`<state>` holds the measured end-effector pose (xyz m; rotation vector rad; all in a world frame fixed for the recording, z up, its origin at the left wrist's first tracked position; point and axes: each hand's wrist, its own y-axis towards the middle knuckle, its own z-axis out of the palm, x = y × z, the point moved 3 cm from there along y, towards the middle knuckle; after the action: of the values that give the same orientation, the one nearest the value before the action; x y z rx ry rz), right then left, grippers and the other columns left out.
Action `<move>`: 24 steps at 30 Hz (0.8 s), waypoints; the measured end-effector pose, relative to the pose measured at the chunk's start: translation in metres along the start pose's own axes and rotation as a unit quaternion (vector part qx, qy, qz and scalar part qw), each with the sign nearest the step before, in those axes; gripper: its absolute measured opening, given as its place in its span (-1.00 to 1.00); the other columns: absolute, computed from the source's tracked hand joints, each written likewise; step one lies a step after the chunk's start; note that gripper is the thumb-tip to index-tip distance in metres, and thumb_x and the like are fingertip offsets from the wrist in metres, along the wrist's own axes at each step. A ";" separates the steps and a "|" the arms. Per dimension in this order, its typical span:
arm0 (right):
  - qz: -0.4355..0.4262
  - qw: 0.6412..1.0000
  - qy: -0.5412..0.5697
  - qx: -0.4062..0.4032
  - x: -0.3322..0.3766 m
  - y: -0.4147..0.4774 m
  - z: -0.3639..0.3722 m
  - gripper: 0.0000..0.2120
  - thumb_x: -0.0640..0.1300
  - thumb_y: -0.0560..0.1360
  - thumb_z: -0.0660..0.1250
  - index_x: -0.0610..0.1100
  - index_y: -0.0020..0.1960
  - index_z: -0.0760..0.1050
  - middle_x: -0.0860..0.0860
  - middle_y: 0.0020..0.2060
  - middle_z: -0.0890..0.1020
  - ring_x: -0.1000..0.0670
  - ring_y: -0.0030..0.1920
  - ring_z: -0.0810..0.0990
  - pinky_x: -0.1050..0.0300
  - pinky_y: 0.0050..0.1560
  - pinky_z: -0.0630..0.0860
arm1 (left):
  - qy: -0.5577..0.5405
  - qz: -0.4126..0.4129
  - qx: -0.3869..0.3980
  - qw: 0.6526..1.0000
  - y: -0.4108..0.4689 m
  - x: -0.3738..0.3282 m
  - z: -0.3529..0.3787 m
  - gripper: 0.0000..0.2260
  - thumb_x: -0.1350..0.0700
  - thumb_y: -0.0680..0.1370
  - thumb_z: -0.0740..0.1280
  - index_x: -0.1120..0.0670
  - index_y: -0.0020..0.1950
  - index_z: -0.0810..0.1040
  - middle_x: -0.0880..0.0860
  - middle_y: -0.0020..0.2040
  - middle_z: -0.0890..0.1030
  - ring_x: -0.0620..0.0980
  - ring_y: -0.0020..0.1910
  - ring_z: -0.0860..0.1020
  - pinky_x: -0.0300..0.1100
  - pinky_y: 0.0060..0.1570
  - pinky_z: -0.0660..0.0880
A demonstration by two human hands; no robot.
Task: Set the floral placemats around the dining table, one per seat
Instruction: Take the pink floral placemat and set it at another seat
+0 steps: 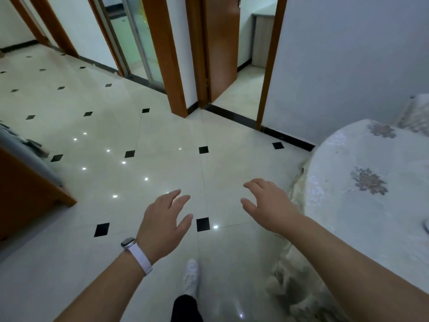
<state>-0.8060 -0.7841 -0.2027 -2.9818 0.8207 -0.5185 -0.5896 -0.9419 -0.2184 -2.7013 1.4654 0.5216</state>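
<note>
Both hands are hanging empty beside the dining table (362,156), and neither is carrying any of the floral placemats. The left hand (162,221), the farther of the two from the table, is holding its fingers apart and relaxed, gripping nothing; a watch (128,242) on a pale strap is sitting at its wrist. The right hand (269,205) is hovering just off the table's rim, fingers loosely spread and slightly bent, also closing on nothing and not touching the tablecloth (298,263) that is draping down the table's side.

No separate placemat is showing on the visible part of the table. The flower motifs there seem to belong to the cloth itself, though I cannot tell for certain. A bunched patterned fabric (415,112) is lying at the table's far edge; whether it is a stack of mats or a chair cover I cannot tell.

One white shoe (191,273) is pointing along the table's side over the tiled floor (116,135), so the person is probably skirting the table, keeping both hands free to fetch mats.
</note>
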 end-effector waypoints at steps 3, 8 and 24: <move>0.042 0.999 -0.010 -0.021 -0.005 0.049 -0.009 -0.52 0.14 0.58 0.14 -0.03 0.44 0.32 0.01 0.40 0.40 -0.08 0.34 0.39 -0.03 0.28 0.36 | -0.015 0.047 0.004 0.999 0.071 0.020 0.012 -0.55 -0.14 0.50 0.19 0.05 0.29 0.52 0.14 0.29 0.54 0.16 0.23 0.50 0.09 0.14 0.46; 0.102 0.993 -0.028 -0.046 0.004 0.116 -0.028 -0.52 0.14 0.58 0.13 -0.03 0.43 0.34 0.02 0.39 0.41 -0.07 0.33 0.40 -0.04 0.29 0.38 | -0.050 0.115 0.022 0.992 0.184 0.051 0.009 -0.54 -0.14 0.50 0.17 0.05 0.29 0.53 0.14 0.29 0.54 0.16 0.24 0.49 0.10 0.15 0.44; 0.326 0.938 -0.033 -0.116 -0.068 0.141 -0.070 -0.55 0.10 0.57 0.16 -0.03 0.41 0.37 0.00 0.34 0.46 -0.10 0.28 0.44 -0.05 0.22 0.43 | -0.122 0.311 0.108 0.936 0.355 -0.023 0.064 -0.52 -0.15 0.49 0.14 0.04 0.32 0.50 0.10 0.34 0.49 0.11 0.30 0.43 0.05 0.19 0.38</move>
<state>-0.9532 -0.8664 -0.1709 -2.6274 1.8567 -0.2980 -0.9093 -1.1103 -0.2233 -1.8917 2.1331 0.6335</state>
